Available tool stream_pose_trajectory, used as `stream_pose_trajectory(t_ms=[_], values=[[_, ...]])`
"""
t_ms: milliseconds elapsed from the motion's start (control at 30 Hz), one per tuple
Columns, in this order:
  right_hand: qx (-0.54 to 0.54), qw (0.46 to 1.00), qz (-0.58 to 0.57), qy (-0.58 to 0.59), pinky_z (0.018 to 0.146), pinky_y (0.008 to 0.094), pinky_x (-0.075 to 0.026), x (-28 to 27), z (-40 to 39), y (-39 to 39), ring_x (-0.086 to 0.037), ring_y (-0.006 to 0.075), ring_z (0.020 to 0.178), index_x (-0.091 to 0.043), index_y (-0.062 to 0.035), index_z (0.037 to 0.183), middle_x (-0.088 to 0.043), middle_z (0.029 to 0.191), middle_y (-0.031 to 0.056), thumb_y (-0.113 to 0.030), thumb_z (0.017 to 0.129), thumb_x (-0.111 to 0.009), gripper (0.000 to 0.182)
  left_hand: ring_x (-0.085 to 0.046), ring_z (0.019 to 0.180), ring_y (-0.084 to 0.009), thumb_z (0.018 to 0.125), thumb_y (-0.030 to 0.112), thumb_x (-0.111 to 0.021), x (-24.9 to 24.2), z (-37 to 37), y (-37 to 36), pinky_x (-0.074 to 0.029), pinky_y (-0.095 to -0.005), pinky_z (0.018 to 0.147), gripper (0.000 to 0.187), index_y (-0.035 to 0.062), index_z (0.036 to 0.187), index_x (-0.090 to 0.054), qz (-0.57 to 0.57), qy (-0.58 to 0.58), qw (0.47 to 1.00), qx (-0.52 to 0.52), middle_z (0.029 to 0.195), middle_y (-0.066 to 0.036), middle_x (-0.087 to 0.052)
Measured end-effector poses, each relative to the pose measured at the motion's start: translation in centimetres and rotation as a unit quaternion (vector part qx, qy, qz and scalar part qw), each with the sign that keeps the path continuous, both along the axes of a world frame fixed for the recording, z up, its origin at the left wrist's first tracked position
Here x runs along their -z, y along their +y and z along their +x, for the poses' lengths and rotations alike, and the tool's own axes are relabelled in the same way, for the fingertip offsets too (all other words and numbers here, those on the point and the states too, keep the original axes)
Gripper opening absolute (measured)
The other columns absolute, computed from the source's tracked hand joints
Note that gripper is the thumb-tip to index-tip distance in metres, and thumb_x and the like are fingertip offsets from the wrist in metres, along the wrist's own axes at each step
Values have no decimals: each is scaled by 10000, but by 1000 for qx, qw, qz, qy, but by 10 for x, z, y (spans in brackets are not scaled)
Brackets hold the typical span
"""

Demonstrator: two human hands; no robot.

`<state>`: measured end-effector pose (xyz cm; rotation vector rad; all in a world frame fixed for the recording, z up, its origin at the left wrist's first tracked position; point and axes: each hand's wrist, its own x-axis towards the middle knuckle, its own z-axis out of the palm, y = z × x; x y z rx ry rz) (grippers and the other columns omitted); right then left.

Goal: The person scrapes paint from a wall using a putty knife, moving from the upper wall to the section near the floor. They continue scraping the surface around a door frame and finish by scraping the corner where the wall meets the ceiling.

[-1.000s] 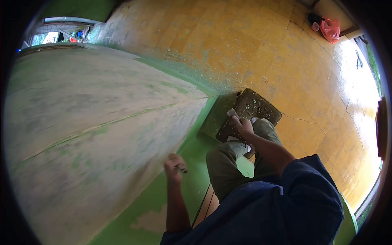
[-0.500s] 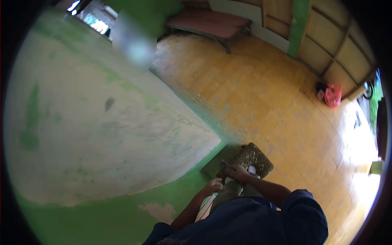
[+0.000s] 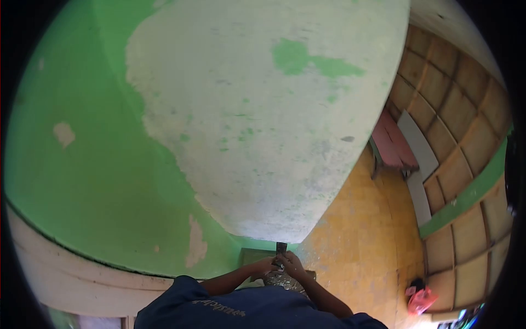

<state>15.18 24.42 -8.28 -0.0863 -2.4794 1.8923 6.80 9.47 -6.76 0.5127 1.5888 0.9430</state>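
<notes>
In front of my body, my right hand [image 3: 293, 264] is wrapped round a paint scraper [image 3: 281, 248], its flat dark blade pointing up at the wall's lower edge. My left hand [image 3: 266, 267] is closed against the handle's lower end, its fingers partly hidden. Facing me is the wall [image 3: 246, 181], with a large pale bare area and scattered green flecks. Green paint [image 3: 104, 175] still covers its left part. Below my hands, a dark surface [image 3: 285, 281] is strewn with paint flakes.
Yellow tiled floor [image 3: 367, 225] runs along the right, with flakes near the wall corner. A low reddish table [image 3: 392, 140] stands against a panelled partition [image 3: 438, 98]. A red plastic bag [image 3: 421, 300] lies at the lower right.
My view has swung left and up toward the wall. The scraper now points upward near the wall's lower edge, and my left hand has come in beside my right.
</notes>
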Motion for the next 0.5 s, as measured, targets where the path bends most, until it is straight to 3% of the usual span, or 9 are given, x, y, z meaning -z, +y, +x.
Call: stream_pose_trajectory(t_ms=[100,133,200,300,400,500], values=[[2,999,17,-35,807,363,-408,-11,3,-7,-516,254,888,-680,-83,904,-588,860,146,-297,894,-477,295,-542,742,-128,824,253,-632,9,3,-6,-423,-279,616,514,62,1267,-454,-15,53,998,5,874,-81,-610],[-16,998,26,-47,826,360,-403,-6,2,-6,-507,263,902,-673,-89,922,-576,912,148,-316,899,-468,306,-564,770,-155,840,282,-612,28,5,-9,-441,-299,653,504,53,1260,-454,27,87,996,10,916,-111,-624],[1,999,20,-32,764,316,-423,2,3,-5,-546,203,861,-666,-41,949,-566,863,105,-296,916,-515,298,-580,828,-180,843,289,-611,64,9,-14,-454,-331,717,475,27,1219,-484,179,196,964,3,965,-128,-633],[40,998,18,-41,758,312,-430,13,5,-10,-566,194,864,-635,-9,970,-596,895,106,-300,919,-515,319,-583,885,-197,851,301,-603,65,13,-13,-451,-350,776,454,15,1190,-511,155,119,980,-29,997,-137,-634],[17,995,-56,-83,752,309,-436,8,3,-14,-566,169,841,-612,6,992,-616,897,94,-300,926,-508,330,-576,902,-184,860,307,-597,60,20,-19,-451,-344,783,431,14,1169,-533,142,113,980,-84,1004,-132,-633],[-17,995,-34,-94,727,289,-430,18,-10,-16,-548,138,814,-606,-4,1008,-616,868,67,-315,937,-489,339,-577,924,-197,866,319,-593,58,21,-29,-453,-345,803,444,22,1189,-524,119,90,983,-110,1024,-141,-626]])
